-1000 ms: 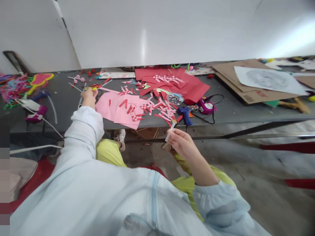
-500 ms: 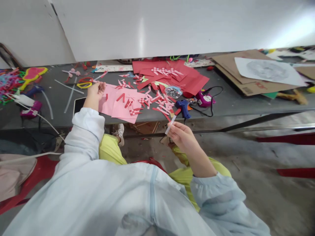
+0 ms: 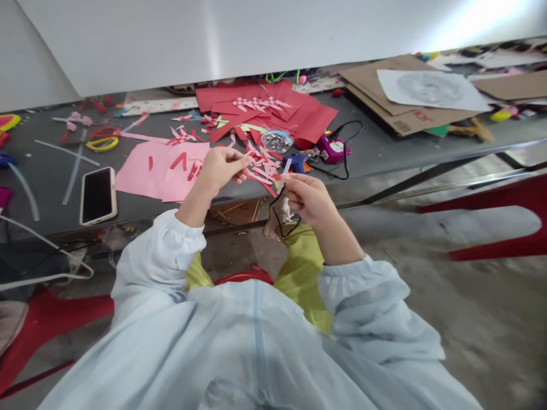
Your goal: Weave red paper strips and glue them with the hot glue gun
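Note:
My right hand pinches a narrow whitish strip upright between thumb and fingers, just off the table's front edge. Facing it, my left hand is closed in a pinch above the pink paper sheets. Whatever lies between its fingertips is too small to make out. Behind both hands spread red and pink cut paper pieces, some with a checkered weave. A blue glue gun lies just beyond my right hand, beside a round container of small shiny bits.
Red sheets lie at the back. Scissors with a yellow handle, a phone and clear glue sticks are at left. A purple device with a black cord and stacked cardboard are at right.
My left hand has come right, from beside the scissors to near my right hand. My right hand still holds the whitish strip. The view has shifted to the right.

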Action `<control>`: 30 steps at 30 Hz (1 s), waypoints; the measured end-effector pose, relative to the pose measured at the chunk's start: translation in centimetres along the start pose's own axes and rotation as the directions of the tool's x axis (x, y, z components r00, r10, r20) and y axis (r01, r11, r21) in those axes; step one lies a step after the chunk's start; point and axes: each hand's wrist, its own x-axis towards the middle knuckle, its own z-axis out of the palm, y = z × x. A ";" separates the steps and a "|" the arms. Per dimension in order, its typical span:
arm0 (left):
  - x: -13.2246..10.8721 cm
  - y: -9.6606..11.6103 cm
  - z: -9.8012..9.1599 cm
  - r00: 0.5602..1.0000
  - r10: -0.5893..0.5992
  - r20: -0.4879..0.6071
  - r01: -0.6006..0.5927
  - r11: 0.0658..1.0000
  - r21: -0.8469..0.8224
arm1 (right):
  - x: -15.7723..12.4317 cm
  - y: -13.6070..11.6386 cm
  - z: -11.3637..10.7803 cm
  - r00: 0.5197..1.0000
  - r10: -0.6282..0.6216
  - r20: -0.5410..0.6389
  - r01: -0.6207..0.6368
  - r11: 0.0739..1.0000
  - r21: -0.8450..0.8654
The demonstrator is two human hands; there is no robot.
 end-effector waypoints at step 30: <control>2.9 -4.1 3.4 0.956 0.277 -0.094 -0.267 0.958 0.105 | 1.6 0.7 -1.8 0.912 -0.400 -0.096 0.267 0.754 -0.600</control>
